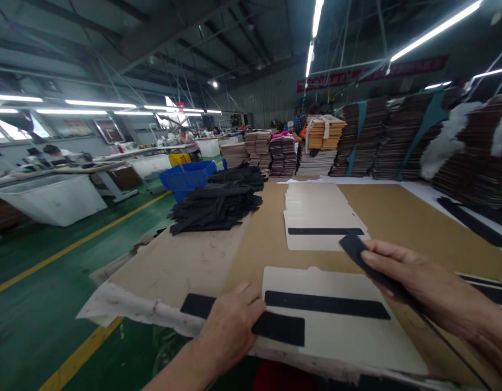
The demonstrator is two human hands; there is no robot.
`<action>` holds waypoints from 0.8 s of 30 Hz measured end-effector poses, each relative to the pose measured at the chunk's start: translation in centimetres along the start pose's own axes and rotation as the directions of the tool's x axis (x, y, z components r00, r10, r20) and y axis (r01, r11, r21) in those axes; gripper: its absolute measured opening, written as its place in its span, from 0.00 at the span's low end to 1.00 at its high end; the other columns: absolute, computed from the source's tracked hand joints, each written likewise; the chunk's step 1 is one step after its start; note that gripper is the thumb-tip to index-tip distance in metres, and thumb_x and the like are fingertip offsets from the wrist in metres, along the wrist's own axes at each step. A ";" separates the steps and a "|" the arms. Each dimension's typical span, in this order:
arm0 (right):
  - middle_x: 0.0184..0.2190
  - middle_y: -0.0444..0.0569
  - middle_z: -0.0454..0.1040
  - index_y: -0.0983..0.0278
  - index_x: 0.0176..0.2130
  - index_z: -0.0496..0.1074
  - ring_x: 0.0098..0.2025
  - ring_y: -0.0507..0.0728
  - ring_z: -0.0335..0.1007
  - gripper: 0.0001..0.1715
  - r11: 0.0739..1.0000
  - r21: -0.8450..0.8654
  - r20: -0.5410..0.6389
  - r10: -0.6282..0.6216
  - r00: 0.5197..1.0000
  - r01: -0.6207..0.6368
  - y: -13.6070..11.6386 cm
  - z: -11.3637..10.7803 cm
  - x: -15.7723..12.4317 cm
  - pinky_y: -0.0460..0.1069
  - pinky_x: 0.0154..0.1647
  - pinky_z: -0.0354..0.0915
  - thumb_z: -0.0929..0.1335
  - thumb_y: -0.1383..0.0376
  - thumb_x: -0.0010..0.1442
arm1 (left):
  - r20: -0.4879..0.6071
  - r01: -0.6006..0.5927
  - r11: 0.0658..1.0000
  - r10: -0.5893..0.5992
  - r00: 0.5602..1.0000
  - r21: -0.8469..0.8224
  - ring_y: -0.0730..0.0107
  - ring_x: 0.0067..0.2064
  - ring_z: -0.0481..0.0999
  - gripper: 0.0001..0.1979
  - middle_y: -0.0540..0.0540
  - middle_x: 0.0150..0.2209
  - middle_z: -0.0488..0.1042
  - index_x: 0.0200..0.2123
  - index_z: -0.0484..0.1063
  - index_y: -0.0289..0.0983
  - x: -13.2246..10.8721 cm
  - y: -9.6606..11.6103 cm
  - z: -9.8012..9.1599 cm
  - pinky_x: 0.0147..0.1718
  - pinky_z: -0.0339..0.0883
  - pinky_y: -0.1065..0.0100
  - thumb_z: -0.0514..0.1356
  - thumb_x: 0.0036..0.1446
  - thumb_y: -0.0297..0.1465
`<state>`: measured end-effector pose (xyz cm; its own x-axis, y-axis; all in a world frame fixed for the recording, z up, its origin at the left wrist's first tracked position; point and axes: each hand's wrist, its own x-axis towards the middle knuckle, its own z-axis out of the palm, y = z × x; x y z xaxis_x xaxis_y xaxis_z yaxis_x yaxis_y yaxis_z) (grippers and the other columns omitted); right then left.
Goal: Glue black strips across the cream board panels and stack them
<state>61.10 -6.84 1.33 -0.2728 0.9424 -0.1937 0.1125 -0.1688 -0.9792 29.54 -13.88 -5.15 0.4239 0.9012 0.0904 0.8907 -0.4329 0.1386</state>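
My left hand [236,317] is closed round the middle of a black fabric strip [281,327], whose right end overlaps a pale board [336,336] at the table's front edge. Another dark strip [324,304] lies flat across that same board. Over to the right, my right hand [401,266] pinches a second black strip [352,250], raised above the table with its end pointing to the upper left. Behind it lies a stack of pale boards [316,203], the front one bearing a black strip [324,231].
A heap of black strips [218,203] sits at the table's far left, with a blue bin [185,179] beyond. Tall stacks of dark sheets [360,141] line the back right. More black strips [474,220] lie at the right edge. People work at distant tables on the left.
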 end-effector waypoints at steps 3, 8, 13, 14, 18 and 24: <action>0.28 0.43 0.73 0.61 0.37 0.71 0.25 0.50 0.64 0.16 0.974 -0.222 0.213 0.087 0.973 -0.038 0.5 2.4 3.3 0.45 0.24 0.60 0.70 0.52 0.56 | -0.060 -0.033 0.998 0.030 0.998 -0.047 0.59 0.47 0.67 0.22 0.45 0.45 0.71 0.48 0.70 0.38 1.4 -1.0 2.2 0.45 0.67 0.60 0.56 0.49 0.19; 0.23 0.39 0.68 0.62 0.34 0.68 0.23 0.49 0.58 0.06 0.865 -0.478 0.304 0.001 0.953 0.152 1.2 6.2 7.8 0.44 0.23 0.52 0.68 0.61 0.56 | -0.072 -0.008 0.995 0.001 0.997 -0.104 0.57 0.49 0.65 0.24 0.44 0.49 0.69 0.53 0.67 0.37 2.4 -1.6 3.5 0.50 0.66 0.58 0.58 0.50 0.23; 0.23 0.39 0.68 0.62 0.35 0.71 0.25 0.49 0.60 0.05 0.801 -0.559 0.379 0.016 0.925 0.215 3.5 8.7 11.1 0.44 0.25 0.54 0.67 0.65 0.56 | -0.060 -0.022 0.988 0.013 0.998 -0.154 0.57 0.48 0.64 0.25 0.45 0.50 0.70 0.53 0.68 0.37 2.2 -1.9 3.6 0.49 0.66 0.58 0.60 0.49 0.24; 0.23 0.39 0.68 0.62 0.35 0.71 0.25 0.49 0.61 0.05 0.785 -0.577 0.383 0.018 0.923 0.225 4.0 9.0 11.6 0.44 0.25 0.54 0.67 0.65 0.55 | -0.065 -0.022 0.986 0.012 0.998 -0.162 0.57 0.48 0.64 0.25 0.45 0.50 0.70 0.53 0.68 0.37 2.2 -1.9 3.7 0.49 0.66 0.58 0.60 0.49 0.25; 0.24 0.40 0.70 0.63 0.34 0.72 0.26 0.50 0.62 0.04 0.736 -0.623 0.390 -0.002 0.921 0.265 5.4 10.2 12.5 0.45 0.26 0.56 0.68 0.66 0.54 | -0.082 -0.029 0.983 0.015 0.996 -0.181 0.56 0.49 0.65 0.23 0.44 0.50 0.70 0.54 0.67 0.37 2.2 -2.1 4.1 0.49 0.66 0.58 0.60 0.54 0.29; 0.23 0.40 0.69 0.63 0.34 0.71 0.26 0.50 0.62 0.07 0.684 -0.675 0.365 -0.018 0.931 0.278 5.9 10.9 12.9 0.45 0.27 0.55 0.69 0.69 0.51 | -0.046 -0.014 0.984 0.006 0.999 -0.176 0.56 0.49 0.65 0.25 0.44 0.50 0.70 0.55 0.67 0.37 2.1 -2.2 4.2 0.48 0.66 0.58 0.62 0.52 0.29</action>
<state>47.86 1.21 -7.65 -0.6049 0.7746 -0.1846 0.6458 0.3417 -0.6828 29.15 -10.92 -9.45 0.4214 0.8966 0.1361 0.8418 -0.4426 0.3089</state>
